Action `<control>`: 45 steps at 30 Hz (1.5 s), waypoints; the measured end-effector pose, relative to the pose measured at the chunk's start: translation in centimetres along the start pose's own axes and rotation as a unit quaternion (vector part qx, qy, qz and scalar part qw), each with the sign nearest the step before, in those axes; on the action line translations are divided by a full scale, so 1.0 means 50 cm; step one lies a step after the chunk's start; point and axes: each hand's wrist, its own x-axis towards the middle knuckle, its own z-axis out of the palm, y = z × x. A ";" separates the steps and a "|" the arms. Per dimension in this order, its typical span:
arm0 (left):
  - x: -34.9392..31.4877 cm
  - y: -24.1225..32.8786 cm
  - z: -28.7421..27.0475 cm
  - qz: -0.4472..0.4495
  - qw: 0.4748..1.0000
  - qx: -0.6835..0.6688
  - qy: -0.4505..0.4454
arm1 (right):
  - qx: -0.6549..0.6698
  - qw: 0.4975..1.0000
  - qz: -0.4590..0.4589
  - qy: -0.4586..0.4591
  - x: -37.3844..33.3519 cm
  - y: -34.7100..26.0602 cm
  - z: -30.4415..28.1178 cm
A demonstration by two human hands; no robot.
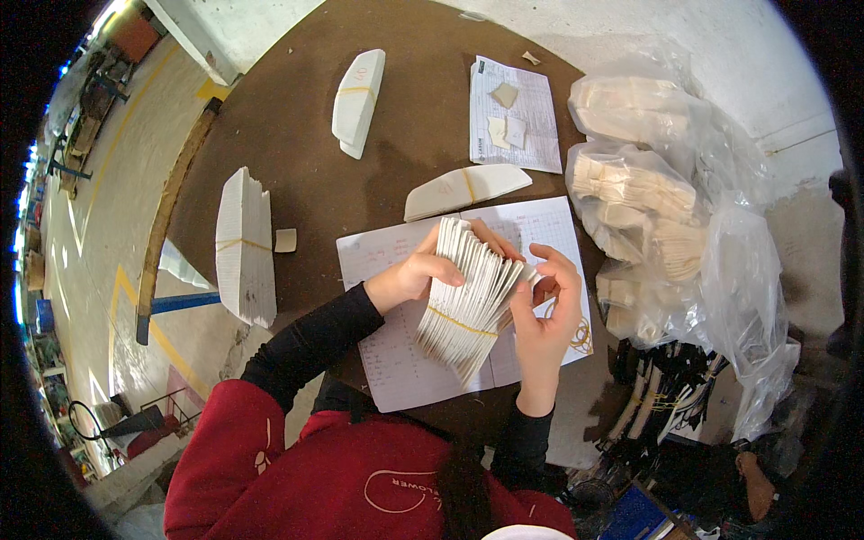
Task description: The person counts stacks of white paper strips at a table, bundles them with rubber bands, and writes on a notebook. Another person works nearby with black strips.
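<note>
White pieces, fanned in a thick bundle girdled by one yellow band, sit between a person's two hands above an open notebook at the near edge of a brown bench. The left hand grips the bundle's upper left side, thumb pressed across the front and fingers wrapped behind. At the upper right corner, the right hand curves in, its thumb along the bundle's edge and its fingers bent; whether they pinch a piece cannot be told.

Four banded bundles are visible: the one held and three on the bench, with one white bundle near the left edge, another toward the far edge, and a third just beyond the notebook. One printed sheet near the far right corner carries three scraps; one tan square lies beside the left-hand bundle. Loose yellow bands, too tangled to count, rest by the notebook's right side. Clear plastic bags of cream pieces crowd the right edge, their number uncertain.
</note>
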 end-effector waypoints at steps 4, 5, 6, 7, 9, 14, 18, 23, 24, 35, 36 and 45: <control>-0.006 0.001 -0.001 -0.009 1.000 0.008 0.008 | -0.054 0.996 -0.060 -0.035 0.007 0.009 -0.010; -0.007 0.000 -0.003 -0.012 1.000 0.009 0.012 | -0.071 0.993 -0.082 -0.045 0.008 0.013 -0.010; -0.008 0.002 -0.002 -0.012 1.000 0.009 0.009 | -0.052 0.996 -0.062 -0.038 0.007 0.009 -0.009; -0.007 0.003 -0.002 -0.011 1.000 0.009 0.004 | -0.033 0.998 -0.043 -0.031 0.005 0.004 -0.005; -0.005 0.005 -0.002 -0.013 1.000 0.009 0.002 | 0.000 1.000 -0.024 -0.020 0.004 0.004 -0.003; -0.005 0.007 0.004 -0.016 1.000 0.022 0.013 | 0.040 0.999 -0.028 -0.019 0.002 0.018 -0.004; -0.005 0.007 0.007 -0.016 1.000 0.014 0.019 | 0.043 0.998 -0.039 -0.016 0.000 0.015 -0.001; -0.003 -0.003 0.002 -0.005 1.000 0.017 0.008 | 0.001 1.000 -0.022 -0.005 -0.006 0.015 0.005; -0.004 -0.002 0.002 -0.009 1.000 0.021 0.008 | 0.010 1.000 -0.006 -0.007 -0.007 0.014 0.004; -0.010 -0.008 -0.006 -0.002 0.998 0.055 0.006 | -0.152 0.975 -0.158 -0.029 0.006 -0.003 0.000; -0.012 -0.007 -0.007 -0.002 0.999 0.050 0.007 | -0.133 0.981 -0.136 -0.027 0.004 -0.003 0.002; -0.006 -0.003 0.012 0.008 0.995 0.092 0.029 | -0.059 0.995 -0.083 -0.012 -0.004 0.030 -0.005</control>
